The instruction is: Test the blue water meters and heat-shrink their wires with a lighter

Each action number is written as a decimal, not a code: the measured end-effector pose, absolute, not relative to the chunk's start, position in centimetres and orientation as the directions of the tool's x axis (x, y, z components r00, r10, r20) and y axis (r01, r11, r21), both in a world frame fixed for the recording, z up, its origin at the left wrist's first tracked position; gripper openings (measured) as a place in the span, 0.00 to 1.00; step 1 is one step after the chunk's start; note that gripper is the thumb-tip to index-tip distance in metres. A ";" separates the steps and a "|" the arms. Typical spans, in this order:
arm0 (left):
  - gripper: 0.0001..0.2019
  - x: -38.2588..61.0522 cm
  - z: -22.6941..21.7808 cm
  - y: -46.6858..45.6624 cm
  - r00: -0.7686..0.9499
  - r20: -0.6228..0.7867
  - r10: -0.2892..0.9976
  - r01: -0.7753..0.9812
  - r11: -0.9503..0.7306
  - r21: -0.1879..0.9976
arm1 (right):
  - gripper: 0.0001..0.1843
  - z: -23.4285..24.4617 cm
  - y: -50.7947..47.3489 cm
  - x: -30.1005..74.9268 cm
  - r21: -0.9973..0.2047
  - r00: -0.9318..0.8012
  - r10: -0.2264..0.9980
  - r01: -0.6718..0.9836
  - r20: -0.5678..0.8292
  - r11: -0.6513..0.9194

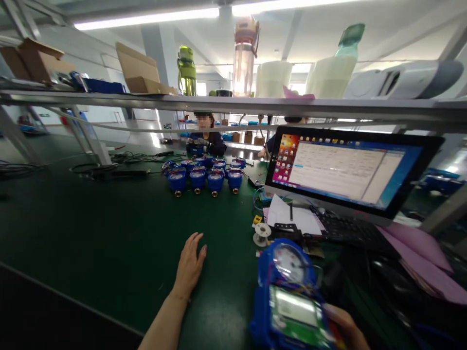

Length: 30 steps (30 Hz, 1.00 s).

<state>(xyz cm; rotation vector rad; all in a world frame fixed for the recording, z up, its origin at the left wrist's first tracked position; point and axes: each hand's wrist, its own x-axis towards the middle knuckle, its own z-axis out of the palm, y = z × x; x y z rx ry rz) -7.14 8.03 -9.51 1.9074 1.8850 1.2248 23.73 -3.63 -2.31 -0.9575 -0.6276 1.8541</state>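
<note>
My left hand [190,265] lies flat on the green bench top [109,233], fingers stretched out and together, holding nothing. My right hand [346,328] grips the lower right side of a blue water meter [288,296] close to the camera. The meter has a round dial at its top and an exposed green circuit board with a small screen below. The hand is partly hidden by the meter.
Several blue water meters [204,175] stand in rows further back on the bench. A monitor [346,170], keyboard [346,228], papers [292,216] and a small solder spool [261,233] lie to the right. A person [206,136] works across the bench. Bottles and boxes sit on the overhead shelf [233,104].
</note>
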 end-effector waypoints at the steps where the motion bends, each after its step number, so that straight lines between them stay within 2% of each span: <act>1: 0.20 -7.2 -9.4 8.0 -0.167 0.449 0.878 0.729 -0.197 0.656 | 0.23 -3.0 -3.9 22.1 -0.731 -0.306 0.885 -0.501 -0.352 -0.464; 3: 0.19 -7.5 -9.3 7.8 -0.190 0.522 0.832 0.707 -0.253 0.660 | 0.24 -4.1 -3.4 19.0 -0.727 -0.380 0.862 -0.477 -0.337 -0.494; 6: 0.17 -7.7 -9.0 7.4 -0.172 0.590 0.789 0.666 -0.348 0.659 | 0.24 -5.0 -0.4 16.2 -0.784 -0.462 0.810 -0.320 -0.361 -0.532; 11: 0.26 -6.7 -7.9 5.7 0.078 0.664 0.744 0.578 -0.577 0.578 | 0.21 -4.9 4.9 16.0 -0.844 -0.530 0.758 -0.136 -0.380 -0.519; 13: 0.30 -6.0 -7.4 5.2 0.211 0.677 0.705 0.559 -0.656 0.508 | 0.22 -4.6 6.0 16.3 -0.890 -0.499 0.791 -0.078 -0.355 -0.449; 15: 0.28 -5.4 -7.3 4.8 0.306 0.700 0.646 0.522 -0.728 0.444 | 0.22 -4.0 6.4 16.9 -0.936 -0.422 0.847 0.014 -0.325 -0.352; 18: 0.23 -4.7 -7.4 4.2 0.271 0.766 0.583 0.498 -0.766 0.406 | 0.17 -3.0 5.7 18.9 -0.954 -0.229 0.945 0.242 -0.235 -0.178; 20: 0.23 -4.1 -7.6 3.4 0.191 0.781 0.594 0.555 -0.722 0.413 | 0.12 -2.5 4.4 20.6 -0.897 -0.114 0.982 0.432 -0.151 -0.088; 24: 0.25 -1.6 -7.8 1.1 0.052 0.746 0.664 0.772 -0.501 0.392 | 0.13 -3.3 0.6 22.1 -0.661 -0.014 0.995 0.749 -0.098 -0.055; 27: 0.22 0.5 -7.5 -0.5 -0.016 0.697 0.717 0.871 -0.332 0.361 | 0.18 -4.8 -1.4 21.4 -0.501 0.023 0.997 0.863 -0.075 -0.058; 30: 0.20 1.6 -7.3 -1.4 -0.068 0.669 0.740 0.891 -0.256 0.374 | 0.16 -5.7 -2.1 21.2 -0.438 0.032 0.999 0.898 -0.036 -0.045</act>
